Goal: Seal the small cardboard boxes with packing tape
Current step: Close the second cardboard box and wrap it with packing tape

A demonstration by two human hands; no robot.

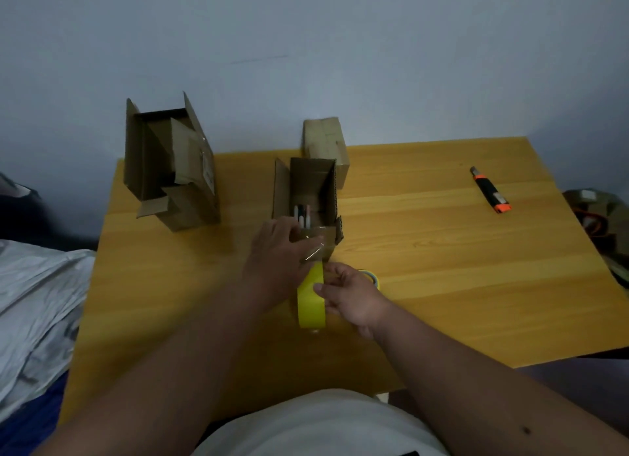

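At the tabletop's [442, 251] near edge, my right grip [354, 299] pinched the yellow tape roll [310, 302]; my left grip [279, 251] pinched its clear strip [315, 248] against the open box [308, 196].

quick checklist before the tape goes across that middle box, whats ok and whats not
1. Middle open cardboard box flaps closed: not ok, they stand up and pens show inside.
2. Yellow roll of packing tape held: ok, right hand grips it.
3. Clear tape strip pulled out: ok, left hand holds it at the box's near wall.
4. Strip stuck to the box: cannot tell.
5. Orange and black utility knife at hand: not ok, it lies far right.
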